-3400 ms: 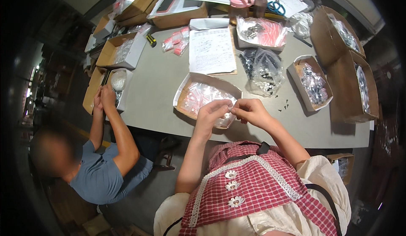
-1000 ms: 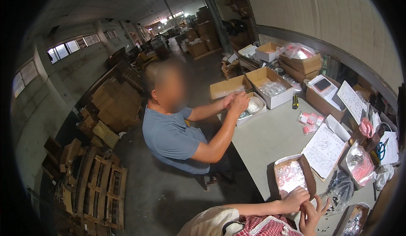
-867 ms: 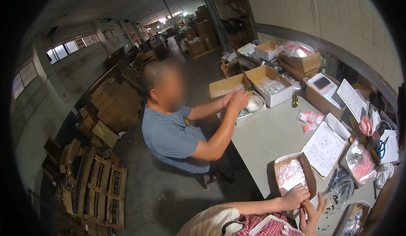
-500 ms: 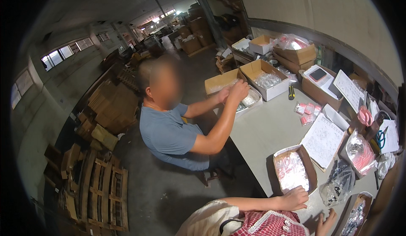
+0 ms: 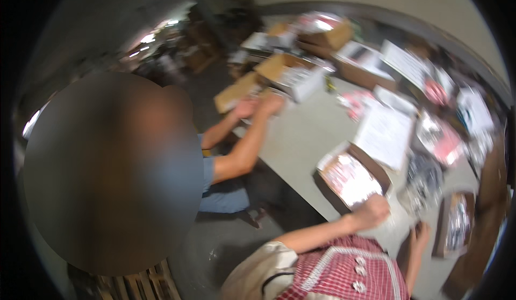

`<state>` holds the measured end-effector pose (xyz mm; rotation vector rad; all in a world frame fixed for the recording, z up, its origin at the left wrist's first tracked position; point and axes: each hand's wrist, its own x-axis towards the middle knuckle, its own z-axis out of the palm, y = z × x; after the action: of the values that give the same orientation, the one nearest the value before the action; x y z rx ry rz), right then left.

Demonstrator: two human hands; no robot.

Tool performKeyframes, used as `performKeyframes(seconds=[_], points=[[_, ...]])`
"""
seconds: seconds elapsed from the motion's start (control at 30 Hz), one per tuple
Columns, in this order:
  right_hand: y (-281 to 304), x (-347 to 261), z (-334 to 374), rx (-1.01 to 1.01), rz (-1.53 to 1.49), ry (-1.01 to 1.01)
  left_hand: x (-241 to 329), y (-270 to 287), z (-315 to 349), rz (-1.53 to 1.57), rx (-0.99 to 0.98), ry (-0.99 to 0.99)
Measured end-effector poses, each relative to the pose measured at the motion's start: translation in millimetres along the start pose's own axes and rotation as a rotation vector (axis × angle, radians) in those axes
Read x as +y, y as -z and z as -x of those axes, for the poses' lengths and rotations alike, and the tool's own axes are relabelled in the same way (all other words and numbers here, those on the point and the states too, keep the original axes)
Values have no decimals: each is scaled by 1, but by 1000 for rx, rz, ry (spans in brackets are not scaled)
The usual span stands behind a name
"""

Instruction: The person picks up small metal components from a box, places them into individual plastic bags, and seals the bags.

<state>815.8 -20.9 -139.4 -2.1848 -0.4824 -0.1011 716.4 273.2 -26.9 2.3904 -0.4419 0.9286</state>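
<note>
My left hand (image 5: pixel 371 212) is at the near end of an open cardboard box (image 5: pixel 384 175) of small clear packets with pink and white contents (image 5: pixel 352 179). Its fingers look curled in; whatever they may hold is hidden. Over the tabletop, to the right of it, is my right hand (image 5: pixel 421 235), its fingers smeared by motion. Close to that hand are a clear bag of dark parts (image 5: pixel 422 184) and a narrow box (image 5: pixel 445 230) of shiny packets. I wear a red checked apron (image 5: pixel 344 268).
Across the grey table (image 5: pixel 290 144), a co-worker's hands (image 5: pixel 260 106) work at a box beside another open carton (image 5: pixel 301 88). Written sheets (image 5: pixel 384 133), pink packets (image 5: pixel 355 104), a bag of pink and silver items (image 5: pixel 441 139) and more boxes (image 5: pixel 365 69) crowd the far side.
The view has swung and blurred, with the table shifting left in the picture. My left hand has curled its fingers in more at the box's near end.
</note>
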Motion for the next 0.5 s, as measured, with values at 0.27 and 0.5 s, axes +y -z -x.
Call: performKeyframes(seconds=[0.27, 0.5], points=[[32, -89, -28, -202, -45, 4, 49, 17, 10, 242, -161, 210], [60, -71, -1, -21, 55, -158, 39, -3, 19, 347, -367, 410]])
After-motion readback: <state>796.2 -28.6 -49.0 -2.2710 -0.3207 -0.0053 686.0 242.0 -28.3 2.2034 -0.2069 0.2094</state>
